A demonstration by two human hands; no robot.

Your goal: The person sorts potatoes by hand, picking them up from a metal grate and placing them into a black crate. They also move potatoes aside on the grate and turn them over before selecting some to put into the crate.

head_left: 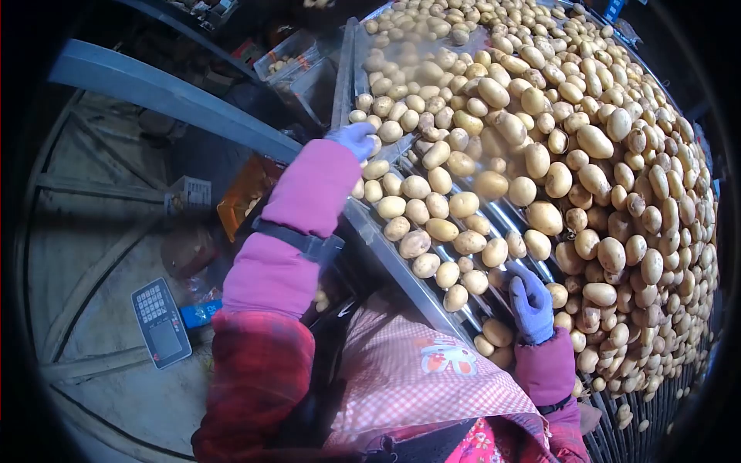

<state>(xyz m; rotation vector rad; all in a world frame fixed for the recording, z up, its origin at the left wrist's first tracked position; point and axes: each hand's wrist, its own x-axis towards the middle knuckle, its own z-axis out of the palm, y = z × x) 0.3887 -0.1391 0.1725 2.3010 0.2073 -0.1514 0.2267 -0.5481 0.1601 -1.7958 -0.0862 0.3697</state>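
My left hand (355, 140), in a thin blue-purple glove, reaches the left rim of the sorting table among small potatoes (390, 131). Its fingers are stretched out and touch potatoes at the edge; the fingertips are partly hidden. My right hand (531, 302), gloved alike, rests low on the metal rollers (505, 220) with fingers apart and pointing away from me. A potato (498, 278) lies just left of its fingers, and I see nothing held in it. Between the hands, several loose potatoes (442, 229) are spread over the rollers.
A large heap of potatoes (594, 143) covers the right and far side. The metal table rim (409, 282) runs along my front. To the left are a blue-grey beam (170, 89), a scale display with keypad (160, 322), an orange box (245, 193) and a crate (289, 58).
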